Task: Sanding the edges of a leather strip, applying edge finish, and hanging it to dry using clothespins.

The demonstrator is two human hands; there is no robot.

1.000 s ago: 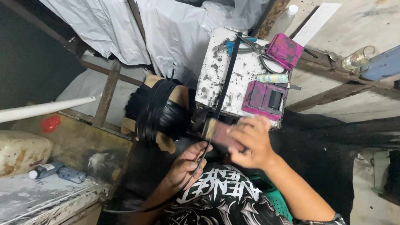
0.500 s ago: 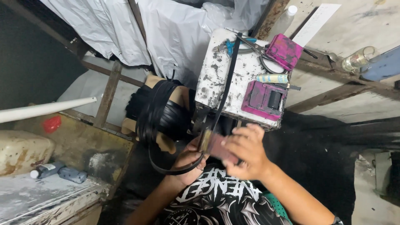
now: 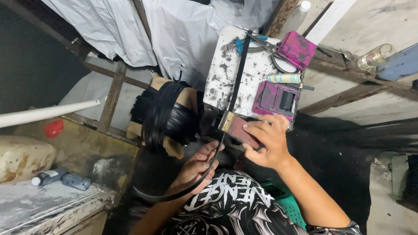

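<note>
A long black strap point(image 3: 238, 72) runs across the stained white work block point(image 3: 257, 69) and down off its near edge. My right hand point(image 3: 267, 139) presses a small reddish-brown block point(image 3: 237, 127) onto the strap at that edge. My left hand point(image 3: 196, 167) sits just below, fingers pinched on the strap, which loops away in a curve point(image 3: 174, 196) over my lap. A thick bundle of black straps point(image 3: 167, 114) lies draped over a tan support to the left.
On the white block sit a pink-stained box point(image 3: 274, 98), a pink-stained pad point(image 3: 297, 48), blue-handled pliers point(image 3: 237, 43) and a small tube point(image 3: 284, 78). White plastic sheeting point(image 3: 183, 35) hangs behind. A white pipe point(image 3: 48, 113), a small bottle point(image 3: 45, 176) and a glass jar point(image 3: 374, 56) lie around.
My right hand has slid the reddish-brown block slightly along the strap at the block's edge. My left hand has drawn the strap down, and the loop over my lap has shifted.
</note>
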